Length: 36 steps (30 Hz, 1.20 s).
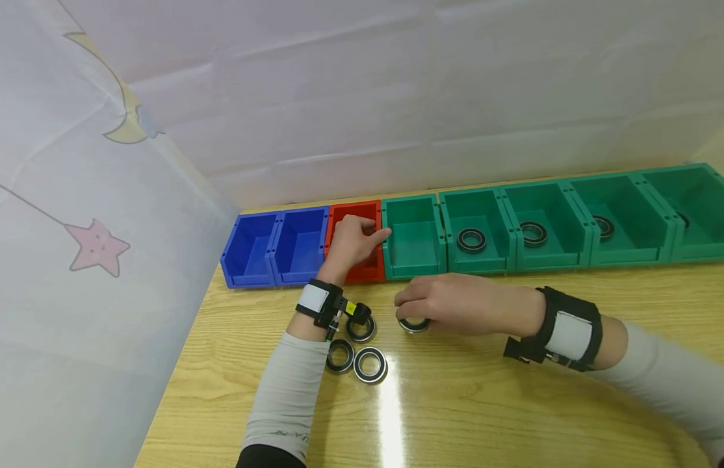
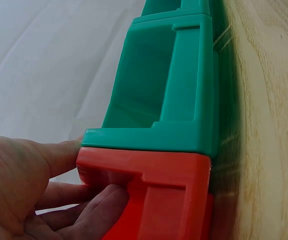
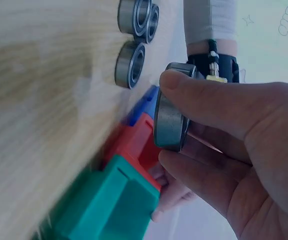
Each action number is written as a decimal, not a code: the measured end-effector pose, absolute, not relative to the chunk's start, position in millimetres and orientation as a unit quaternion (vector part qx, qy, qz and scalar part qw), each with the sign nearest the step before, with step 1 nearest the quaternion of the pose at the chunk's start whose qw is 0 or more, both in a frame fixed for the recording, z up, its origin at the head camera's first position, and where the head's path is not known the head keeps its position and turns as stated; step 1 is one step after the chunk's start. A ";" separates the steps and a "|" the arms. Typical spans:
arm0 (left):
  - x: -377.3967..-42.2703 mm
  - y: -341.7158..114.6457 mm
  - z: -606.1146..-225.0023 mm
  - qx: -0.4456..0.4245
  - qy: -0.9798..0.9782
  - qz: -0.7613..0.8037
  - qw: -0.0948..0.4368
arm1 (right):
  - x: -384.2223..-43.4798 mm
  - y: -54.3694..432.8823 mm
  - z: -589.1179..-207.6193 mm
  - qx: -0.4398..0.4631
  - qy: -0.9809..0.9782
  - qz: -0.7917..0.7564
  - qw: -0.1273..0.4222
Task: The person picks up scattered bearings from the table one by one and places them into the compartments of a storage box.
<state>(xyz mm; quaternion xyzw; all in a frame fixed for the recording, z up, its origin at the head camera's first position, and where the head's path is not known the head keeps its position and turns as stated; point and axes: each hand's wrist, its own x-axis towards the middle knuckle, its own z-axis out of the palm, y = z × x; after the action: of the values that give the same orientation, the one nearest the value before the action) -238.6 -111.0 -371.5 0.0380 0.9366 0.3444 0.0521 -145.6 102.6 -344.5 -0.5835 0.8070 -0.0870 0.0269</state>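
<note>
1. right hand [image 1: 450, 302]: grip is pinching one bearing [image 3: 170, 120], thumb and a finger pressing opposite sides of its outer rim.
2. held bearing is sitting just in front of the leftmost green bin [image 1: 413, 268], over the table [image 1: 485, 403]; cannot tell if it's touching the tabletop.
3. left hand [image 1: 353, 242] is sitting at the red bin [image 1: 364, 275]. some fingers are curving inside, thumb is pointing toward the green bin next door. fingertips are partly hiding, so cannot tell whether this grip is holding the wall or just touching it.
4. three loose bearings [image 1: 382, 365] are lying flat on the table in a close cluster, beside the left wrist. the farthest one is partly hiding under the left wrist camera [image 1: 361, 312].
5. bins are standing side by side in one row, left to right: two blue bins [image 1: 249, 281], the red one, five green.
6. the four green bins [image 1: 485, 265] farther right are holding one bearing each; the rightmost bearing is mostly hiding behind a bin wall.
7. both wrists are wearing black straps [image 1: 596, 331]; pale sleeves [image 1: 288, 390] are covering the forearms.
8. pale sheeting [image 1: 338, 97] is hanging behind the row; a pink star [image 1: 97, 247] is showing at left.
</note>
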 end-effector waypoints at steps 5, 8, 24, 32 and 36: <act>-237.9 -111.0 -370.9 0.036 0.937 0.343 0.051 | -150.7 108.3 -333.4 -0.571 0.817 -0.073 0.020; -237.6 -111.3 -370.3 0.035 0.937 0.344 0.050 | -154.9 111.4 -327.4 -0.573 0.816 -0.072 0.007; -236.1 -109.4 -369.9 0.037 0.932 0.357 0.056 | -186.5 121.7 -307.6 -0.574 0.809 -0.116 -0.059; -236.5 -109.2 -368.8 0.030 0.935 0.348 0.056 | -204.3 116.5 -300.8 -0.538 0.836 -0.103 -0.029; -235.7 -109.4 -370.4 0.033 0.936 0.347 0.051 | -214.9 114.3 -302.5 -0.517 0.848 -0.112 -0.009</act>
<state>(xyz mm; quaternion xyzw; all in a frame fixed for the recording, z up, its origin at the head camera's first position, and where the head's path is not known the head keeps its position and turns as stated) -235.7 -109.4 -370.4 0.0327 0.9360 0.3466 0.0513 -214.9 114.3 -302.5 -0.5172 0.8485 -0.1116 -0.0094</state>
